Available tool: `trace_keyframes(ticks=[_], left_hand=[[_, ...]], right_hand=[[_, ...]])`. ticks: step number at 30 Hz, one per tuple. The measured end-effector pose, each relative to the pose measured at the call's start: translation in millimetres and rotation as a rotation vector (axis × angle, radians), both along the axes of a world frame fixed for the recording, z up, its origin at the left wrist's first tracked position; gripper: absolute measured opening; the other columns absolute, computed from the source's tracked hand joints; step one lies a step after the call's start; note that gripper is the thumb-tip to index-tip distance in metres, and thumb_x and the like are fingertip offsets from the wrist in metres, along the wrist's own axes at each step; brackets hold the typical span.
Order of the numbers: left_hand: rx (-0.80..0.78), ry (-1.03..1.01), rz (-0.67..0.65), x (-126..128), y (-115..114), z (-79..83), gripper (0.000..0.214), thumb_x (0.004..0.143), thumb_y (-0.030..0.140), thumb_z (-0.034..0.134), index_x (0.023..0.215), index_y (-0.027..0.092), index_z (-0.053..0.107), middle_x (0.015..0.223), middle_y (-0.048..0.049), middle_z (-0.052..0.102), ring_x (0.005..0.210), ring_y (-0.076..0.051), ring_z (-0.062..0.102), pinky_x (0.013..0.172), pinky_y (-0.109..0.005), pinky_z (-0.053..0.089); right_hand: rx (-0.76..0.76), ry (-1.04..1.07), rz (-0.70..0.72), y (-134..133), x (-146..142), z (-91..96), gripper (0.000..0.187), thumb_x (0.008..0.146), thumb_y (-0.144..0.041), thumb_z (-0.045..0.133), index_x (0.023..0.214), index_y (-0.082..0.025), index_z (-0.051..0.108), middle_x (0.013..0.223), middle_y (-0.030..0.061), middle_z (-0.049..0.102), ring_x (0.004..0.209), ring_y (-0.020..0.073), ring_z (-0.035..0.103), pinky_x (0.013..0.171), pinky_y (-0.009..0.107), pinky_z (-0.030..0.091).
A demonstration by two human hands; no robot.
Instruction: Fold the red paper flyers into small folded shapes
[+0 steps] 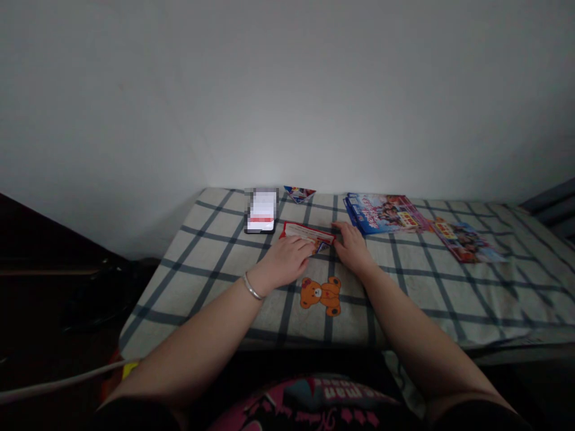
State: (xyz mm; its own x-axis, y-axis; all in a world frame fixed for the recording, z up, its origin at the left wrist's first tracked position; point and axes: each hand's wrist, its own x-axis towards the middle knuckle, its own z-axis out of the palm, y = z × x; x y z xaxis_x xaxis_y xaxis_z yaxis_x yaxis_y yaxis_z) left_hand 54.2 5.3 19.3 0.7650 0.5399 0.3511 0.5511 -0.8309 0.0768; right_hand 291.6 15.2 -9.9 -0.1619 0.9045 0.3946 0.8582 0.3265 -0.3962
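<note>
A folded strip of printed paper [308, 230], red-edged with a white band of text, lies on the checked cloth in front of me. My left hand [288, 258] rests on its left and near part, palm down, fingers stretched over the paper and covering some of it. At the right end of the strip is my right hand [353, 246], thumb and fingers apart, the tips by the paper's edge. Whether those tips touch it I cannot make out. Beyond the strip, a small folded paper triangle [300, 194] with a colourful print lies near the wall.
A lit phone [262, 211] lies behind my left hand. To the right are a stack of colourful printed leaflets [381, 214] and a single leaflet [469, 240]. The tablecloth [215, 257] bears a printed teddy bear [320, 296]. The wall [287, 96] borders the table's far edge.
</note>
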Motion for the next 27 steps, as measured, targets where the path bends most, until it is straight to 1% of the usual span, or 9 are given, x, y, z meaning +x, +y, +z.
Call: trace_keyframes(ticks=[3,8,13,17,23,25,27], left_hand=[[0.014,-0.022,0.008,1,-2,-3.3,0.039,0.088,0.021,0.055,0.127,0.016,0.057,0.13,-0.0082,0.059,0.113,-0.025,0.054,0.096,-0.043,0.047],[0.007,-0.008,0.007,2,-3,-6.5,0.04,0.088,0.024,0.057,0.128,0.019,0.057,0.128,-0.0078,0.06,0.115,-0.026,0.051,0.097,-0.045,0.045],[-0.009,-0.008,0.017,3,-6,-1.2,0.041,0.088,0.024,0.058,0.128,0.016,0.055,0.128,-0.0086,0.059,0.115,-0.025,0.051,0.098,-0.044,0.045],[-0.02,-0.016,0.023,4,-7,1.4,0.04,0.087,0.024,0.058,0.127,0.015,0.056,0.127,-0.0092,0.06,0.115,-0.025,0.052,0.098,-0.044,0.045],[-0.014,-0.005,0.016,3,-5,-0.9,0.038,0.088,0.025,0.058,0.125,0.018,0.057,0.127,-0.0084,0.06,0.115,-0.027,0.052,0.096,-0.045,0.046],[-0.016,0.001,0.008,3,-5,-0.7,0.038,0.088,0.025,0.058,0.126,0.017,0.057,0.128,-0.0076,0.06,0.115,-0.026,0.052,0.098,-0.044,0.045],[-0.017,0.0,0.001,3,-4,0.1,0.036,0.088,0.023,0.057,0.123,0.016,0.057,0.126,-0.0077,0.06,0.115,-0.025,0.052,0.099,-0.042,0.045]], right_hand=[[0.002,0.043,0.005,-2,0,2.0,0.046,0.08,-0.015,0.045,0.125,-0.017,0.053,0.126,0.013,0.06,0.123,0.0286,0.05,0.108,0.053,0.035],[0.011,0.107,0.096,-7,-3,9.6,0.041,0.082,-0.016,0.046,0.122,-0.018,0.056,0.119,0.0115,0.062,0.115,0.0255,0.054,0.104,0.047,0.041],[0.018,0.094,0.181,-13,-8,15.5,0.037,0.086,-0.018,0.047,0.122,-0.019,0.056,0.116,0.0111,0.064,0.113,0.0246,0.055,0.101,0.046,0.044],[0.049,0.071,0.188,-16,-11,18.4,0.04,0.086,-0.018,0.05,0.125,-0.019,0.053,0.12,0.0106,0.061,0.116,0.0235,0.053,0.103,0.044,0.043],[0.063,0.061,0.211,-18,-13,21.5,0.037,0.086,-0.017,0.051,0.122,-0.021,0.055,0.122,0.0095,0.06,0.119,0.0227,0.053,0.104,0.043,0.043],[0.055,0.036,0.202,-17,-13,21.6,0.036,0.086,-0.016,0.052,0.122,-0.021,0.055,0.121,0.0093,0.061,0.117,0.0226,0.054,0.104,0.041,0.044],[0.04,-0.017,0.16,-17,-16,21.7,0.036,0.085,-0.017,0.054,0.122,-0.02,0.056,0.12,0.0095,0.062,0.115,0.0236,0.055,0.102,0.041,0.044]])
